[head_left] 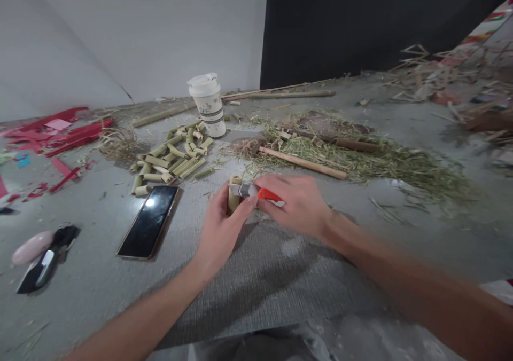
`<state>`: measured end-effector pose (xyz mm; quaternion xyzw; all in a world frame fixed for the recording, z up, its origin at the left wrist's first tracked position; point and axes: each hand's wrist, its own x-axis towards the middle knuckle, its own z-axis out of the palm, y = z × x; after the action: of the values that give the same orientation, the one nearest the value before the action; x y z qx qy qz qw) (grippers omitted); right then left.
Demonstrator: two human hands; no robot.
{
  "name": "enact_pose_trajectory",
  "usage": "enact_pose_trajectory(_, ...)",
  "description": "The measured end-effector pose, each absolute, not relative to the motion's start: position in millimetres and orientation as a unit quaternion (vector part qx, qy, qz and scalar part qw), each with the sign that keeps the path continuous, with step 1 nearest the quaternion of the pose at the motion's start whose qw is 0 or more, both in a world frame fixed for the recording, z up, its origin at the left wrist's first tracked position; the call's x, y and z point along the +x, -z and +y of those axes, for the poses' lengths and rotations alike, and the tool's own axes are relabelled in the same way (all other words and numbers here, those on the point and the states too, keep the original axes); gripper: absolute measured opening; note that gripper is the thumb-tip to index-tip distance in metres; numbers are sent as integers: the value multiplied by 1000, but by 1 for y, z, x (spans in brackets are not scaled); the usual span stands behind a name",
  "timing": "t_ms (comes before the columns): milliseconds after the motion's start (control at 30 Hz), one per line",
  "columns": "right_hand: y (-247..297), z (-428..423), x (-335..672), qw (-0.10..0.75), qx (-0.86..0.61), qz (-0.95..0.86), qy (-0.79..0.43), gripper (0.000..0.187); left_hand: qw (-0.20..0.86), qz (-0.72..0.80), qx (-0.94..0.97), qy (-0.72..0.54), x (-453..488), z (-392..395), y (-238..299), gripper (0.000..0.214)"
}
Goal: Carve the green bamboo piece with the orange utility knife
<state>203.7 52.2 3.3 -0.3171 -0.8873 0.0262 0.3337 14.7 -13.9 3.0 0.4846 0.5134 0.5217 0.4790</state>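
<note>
My left hand (221, 227) is closed round a short upright piece of green bamboo (233, 196) that stands on the grey floor mat (256, 281). My right hand (298, 203) grips an orange-and-silver utility knife (258, 193), and the knife's blade end rests across the top of the bamboo piece. Both hands meet at the middle of the view, thumbs close together. The blade itself is blurred.
A pile of cut bamboo pieces (172, 158) lies behind a black phone (149, 221). A white lidded cup (209, 104) stands further back. Green shavings and long sticks (340, 155) spread to the right. Red strips (60, 134) lie left, dark tools (48, 257) at near left.
</note>
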Motion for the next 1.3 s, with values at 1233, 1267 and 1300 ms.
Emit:
enact_pose_trajectory(1233, -7, 51, 204, 365, -353, -858, -79, 30, 607, 443, 461, -472, 10, -8, -3, 25)
enact_pose_trajectory(1267, -7, 52, 204, 365, -352, -858, -80, 30, 609, 442, 460, -472, 9, -8, -3, 25)
enact_pose_trajectory(1300, -7, 52, 204, 366, -351, -858, -80, 30, 611, 439, 460, -472, 9, -8, -2, 25)
